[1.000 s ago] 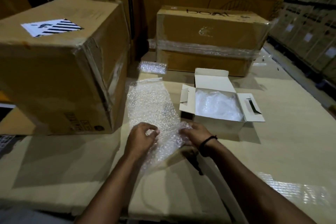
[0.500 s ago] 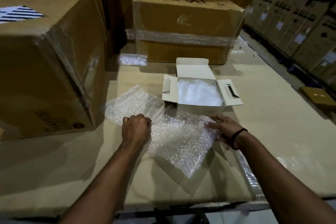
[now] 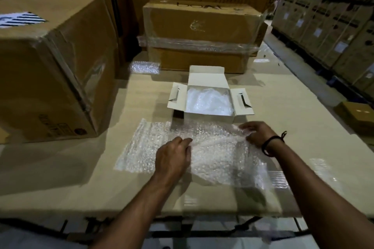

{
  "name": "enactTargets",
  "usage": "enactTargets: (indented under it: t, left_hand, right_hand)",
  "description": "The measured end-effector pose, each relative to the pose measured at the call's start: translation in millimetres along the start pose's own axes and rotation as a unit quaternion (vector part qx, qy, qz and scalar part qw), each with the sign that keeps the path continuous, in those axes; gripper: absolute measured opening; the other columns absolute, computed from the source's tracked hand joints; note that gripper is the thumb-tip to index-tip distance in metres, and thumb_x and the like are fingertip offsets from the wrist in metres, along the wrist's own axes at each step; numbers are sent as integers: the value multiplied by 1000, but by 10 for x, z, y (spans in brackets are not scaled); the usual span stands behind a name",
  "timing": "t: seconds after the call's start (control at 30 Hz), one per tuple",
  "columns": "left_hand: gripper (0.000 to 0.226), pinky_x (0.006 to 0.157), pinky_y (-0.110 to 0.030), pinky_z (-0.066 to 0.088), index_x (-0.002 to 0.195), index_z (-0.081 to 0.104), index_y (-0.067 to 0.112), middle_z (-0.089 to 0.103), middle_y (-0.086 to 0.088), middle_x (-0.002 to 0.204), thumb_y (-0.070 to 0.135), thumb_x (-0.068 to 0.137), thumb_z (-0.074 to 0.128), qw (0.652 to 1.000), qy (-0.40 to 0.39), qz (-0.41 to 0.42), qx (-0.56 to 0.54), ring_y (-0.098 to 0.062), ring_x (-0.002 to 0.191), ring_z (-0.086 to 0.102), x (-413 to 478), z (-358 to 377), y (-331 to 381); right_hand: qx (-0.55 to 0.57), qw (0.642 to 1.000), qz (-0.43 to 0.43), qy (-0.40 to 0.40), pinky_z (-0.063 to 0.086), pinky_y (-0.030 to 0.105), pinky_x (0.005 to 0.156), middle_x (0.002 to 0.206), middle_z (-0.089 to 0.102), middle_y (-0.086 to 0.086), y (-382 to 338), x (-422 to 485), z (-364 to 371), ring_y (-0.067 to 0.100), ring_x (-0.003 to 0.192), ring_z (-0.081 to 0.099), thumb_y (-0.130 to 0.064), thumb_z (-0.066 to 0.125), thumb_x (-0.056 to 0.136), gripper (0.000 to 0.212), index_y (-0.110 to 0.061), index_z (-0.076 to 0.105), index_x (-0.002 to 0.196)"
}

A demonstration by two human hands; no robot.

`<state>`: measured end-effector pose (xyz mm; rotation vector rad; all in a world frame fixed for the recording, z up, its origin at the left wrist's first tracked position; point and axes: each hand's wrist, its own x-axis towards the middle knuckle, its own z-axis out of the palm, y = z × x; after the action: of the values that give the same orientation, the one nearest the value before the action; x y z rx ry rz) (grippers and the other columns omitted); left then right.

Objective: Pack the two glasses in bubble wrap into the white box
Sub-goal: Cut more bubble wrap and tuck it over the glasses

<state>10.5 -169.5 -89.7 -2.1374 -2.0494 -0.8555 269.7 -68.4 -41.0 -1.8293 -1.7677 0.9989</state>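
A sheet of bubble wrap (image 3: 214,155) lies spread across the cardboard work surface in front of me. My left hand (image 3: 174,157) rests on its middle with fingers curled down onto the wrap. My right hand (image 3: 256,133) pinches the sheet's far right edge, which is lifted a little. Just behind the sheet stands the white box (image 3: 208,116), flaps open, with a bubble-wrapped bundle (image 3: 208,101) filling its inside. No bare glass is visible.
A large brown carton (image 3: 50,66) stands at the left. A taped flat carton (image 3: 202,34) sits behind the white box, with a small roll of bubble wrap (image 3: 144,67) beside it. Stacked boxes (image 3: 327,26) line the right. The surface's near edge (image 3: 222,215) is close.
The crumpled bubble wrap has been pulled out flat and wide across the surface. My right hand moved right to the sheet's edge; my left hand stays on its middle.
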Motion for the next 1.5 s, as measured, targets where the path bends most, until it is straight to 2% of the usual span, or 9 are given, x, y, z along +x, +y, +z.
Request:
enactTargets:
  t: [0.1,0.27,0.37,0.5,0.67,0.83,1.07,1.27,1.5]
  left_hand:
    - [23,59,-30,52,103,75,22,72,0,87,19,82,68,1000,-11,28,2,-23,71,67,-102,94,332]
    - [31,84,-36,41,122,64,28,66,2,112,31,94,50,993,-97,-20,64,-24,100,57,-178,257,424]
    - [33,89,-38,37,125,63,27,66,1,119,31,93,54,995,-76,-30,48,-25,108,55,-263,193,358]
    - [32,98,-45,31,121,64,28,56,-3,131,32,89,61,975,56,-204,63,-28,122,43,-465,3,201]
    - [56,106,-53,18,133,52,25,42,-18,144,47,82,59,890,14,-434,138,-38,135,27,-599,-153,-75]
    - [21,94,-46,28,100,67,24,65,-4,112,34,84,57,915,1,-368,166,-30,107,52,-666,-128,-97]
    - [48,100,-36,43,131,58,1,59,-16,133,-8,83,59,983,118,-129,-64,-33,117,55,-601,-70,213]
    - [54,94,-34,50,129,60,8,57,-8,137,-3,77,65,988,17,114,-102,-20,112,56,-583,56,546]
    - [59,102,-34,43,140,45,30,40,0,149,49,86,60,968,15,57,-243,-17,130,46,-523,17,593]
  right_hand:
    - [-156,987,-39,-5,38,18,83,116,65,8,162,107,-230,22,109,59,7,54,84,40,-12,66,117]
    - [-293,955,-40,-22,41,33,99,135,50,10,443,233,-189,29,120,51,-15,57,87,51,-28,49,135]
    - [-394,909,-80,106,32,40,102,146,37,7,502,41,-58,30,128,39,-33,57,87,57,-32,37,140]
    - [-294,924,-213,120,18,45,111,153,31,6,346,-401,368,28,139,27,-45,55,88,57,-28,41,141]
    - [-356,912,-196,-54,-2,47,118,161,1,-5,430,-517,702,17,147,-2,-59,27,95,66,-29,12,152]
    - [-352,912,-197,-73,-3,47,118,161,3,-6,483,-487,791,17,147,0,-59,23,94,65,-30,12,152]
    - [-37,985,-164,37,43,28,93,126,62,7,90,-405,605,22,114,58,-44,51,94,46,-12,60,125]
    - [132,987,-60,-71,55,35,62,95,68,7,-558,-335,529,23,76,67,-69,70,65,71,-11,63,106]
    - [164,985,50,-3,54,39,60,78,65,15,-241,-182,245,28,65,65,-3,76,74,27,-2,60,97]
